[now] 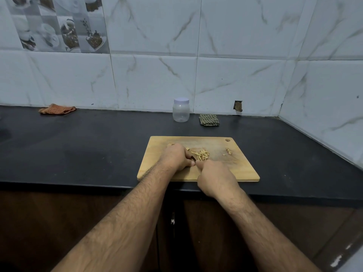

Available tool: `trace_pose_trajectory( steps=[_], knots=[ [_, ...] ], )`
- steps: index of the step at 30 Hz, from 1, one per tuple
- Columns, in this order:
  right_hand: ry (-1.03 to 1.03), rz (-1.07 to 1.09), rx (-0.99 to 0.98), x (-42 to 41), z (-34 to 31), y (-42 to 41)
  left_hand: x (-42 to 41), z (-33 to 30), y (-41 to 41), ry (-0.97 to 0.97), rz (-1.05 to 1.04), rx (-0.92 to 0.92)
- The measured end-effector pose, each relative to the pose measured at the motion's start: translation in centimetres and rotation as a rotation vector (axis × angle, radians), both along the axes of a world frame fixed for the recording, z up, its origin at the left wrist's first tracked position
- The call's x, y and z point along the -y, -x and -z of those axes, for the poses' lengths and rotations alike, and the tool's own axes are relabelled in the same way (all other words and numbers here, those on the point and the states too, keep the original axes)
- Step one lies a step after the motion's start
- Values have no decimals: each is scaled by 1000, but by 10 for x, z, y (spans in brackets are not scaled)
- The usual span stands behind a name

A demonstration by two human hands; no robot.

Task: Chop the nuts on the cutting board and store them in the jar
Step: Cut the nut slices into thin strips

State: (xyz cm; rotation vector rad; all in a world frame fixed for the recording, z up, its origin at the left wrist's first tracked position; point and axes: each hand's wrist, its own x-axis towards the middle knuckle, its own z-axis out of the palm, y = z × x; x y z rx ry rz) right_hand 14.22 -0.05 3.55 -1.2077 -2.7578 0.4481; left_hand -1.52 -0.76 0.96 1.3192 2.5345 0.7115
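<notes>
One cutting board (pixel 231 169); one lidded jar (pixel 181 110); two folded cloths, upper left (pixel 57 109) and centre (pixel 209 120); two hands, left (pixel 176 158) and right (pixel 215 177); one heap of nut slivers (pixel 202 154).

We see a pale wooden board (pixel 176 174) on a black counter (pixel 78 146), a clear jar (pixel 181 112) with a lilac lid (pixel 181 100), an orange checked cloth (pixel 57 109), and a green checked cloth (pixel 209 120).

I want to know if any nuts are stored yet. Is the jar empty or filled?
Empty: the jar stands upright by the wall, its clear body showing nothing inside, lid on.
</notes>
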Motion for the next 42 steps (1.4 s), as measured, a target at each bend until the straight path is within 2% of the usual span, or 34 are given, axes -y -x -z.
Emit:
trace_pose_trajectory(
  steps=[19, 28, 38, 42],
  knots=[
    [-57, 3, -57, 4, 11, -18, 2, -2, -3, 10, -1, -13],
    [-10, 17, -135, -4, 10, -17, 8, 0, -4, -46, 9, -27],
    [-37, -18, -165, -3, 12, -17, 12, 4, -5, -148, -50, 108],
    [-40, -28, -181, -3, 12, -18, 9, 2, -7, -128, -77, 115]
  ],
)
